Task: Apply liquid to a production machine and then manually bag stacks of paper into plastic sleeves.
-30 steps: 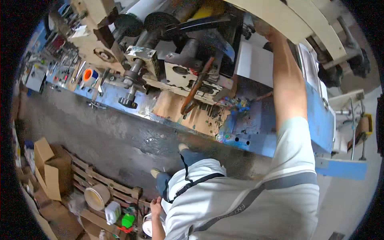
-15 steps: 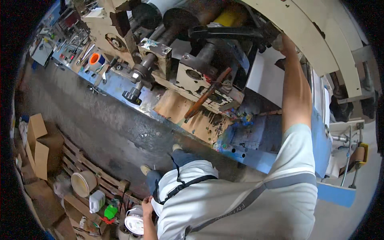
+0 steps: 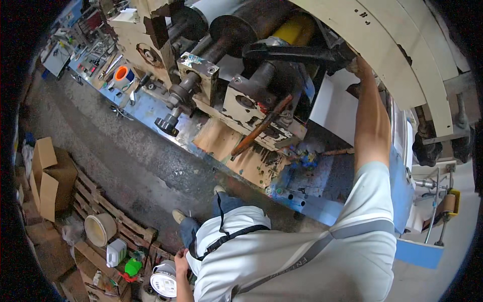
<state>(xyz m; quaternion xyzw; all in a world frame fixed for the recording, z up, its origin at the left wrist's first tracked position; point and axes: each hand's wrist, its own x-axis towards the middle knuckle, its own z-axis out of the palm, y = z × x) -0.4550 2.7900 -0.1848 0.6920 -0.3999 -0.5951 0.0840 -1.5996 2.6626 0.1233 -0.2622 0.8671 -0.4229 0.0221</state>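
Note:
My right arm reaches up to the machine. At its end my right hand [image 3: 359, 66] closes around the near right end of a black lever [image 3: 302, 54], its fingertips partly hidden. This lever crosses in front of dark rollers [image 3: 232, 31] and a yellow roller [image 3: 291, 31]. Just below the hand is a white sheet [image 3: 332, 103]. Down by my waist, my left hand [image 3: 181, 261] has its fingers curled against the edge of my white shirt; whatever they may hold is hidden.
A rust-brown bar [image 3: 261, 128] leans on the chipped cream frame block. A black knob [image 3: 167, 124] sticks out over the blue bench edge. At lower left are a wooden pallet [image 3: 103, 201], an open cardboard box [image 3: 53, 176], a white bucket [image 3: 99, 229] and a lidded tub [image 3: 163, 282].
The view has shifted slightly, so the machine sits a little lower and more to the right. My right hand stays at the lever's end, and my left hand stays by my waist.

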